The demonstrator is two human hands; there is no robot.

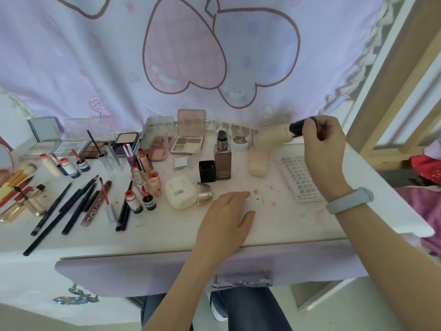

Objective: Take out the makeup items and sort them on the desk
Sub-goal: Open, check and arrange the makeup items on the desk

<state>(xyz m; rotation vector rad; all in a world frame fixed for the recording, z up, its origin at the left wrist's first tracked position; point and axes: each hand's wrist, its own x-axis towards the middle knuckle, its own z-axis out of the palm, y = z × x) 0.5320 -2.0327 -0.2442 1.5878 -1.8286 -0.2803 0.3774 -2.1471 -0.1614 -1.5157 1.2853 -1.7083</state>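
My right hand [322, 142] is raised at the back right of the white desk [167, 232]. It grips the black cap of a beige foundation tube [274, 136], which lies tilted above the desk's rear edge. My left hand [226, 223] rests flat on the desk near the front, fingers spread, holding nothing. Open eyeshadow palettes [187, 142] line the back. Black pencils [71, 209] and lip glosses [140, 201] lie at the left. A brown foundation bottle [222, 161] stands in the middle beside its black cap [207, 171].
A cream compact [181, 192] and a gold cap [204, 193] sit just left of my left hand. A beige sponge [257, 161] and a clear tray of false lashes [298, 177] lie at the right. A heart-printed curtain [214, 56] hangs behind. Brushes [16, 177] lie far left.
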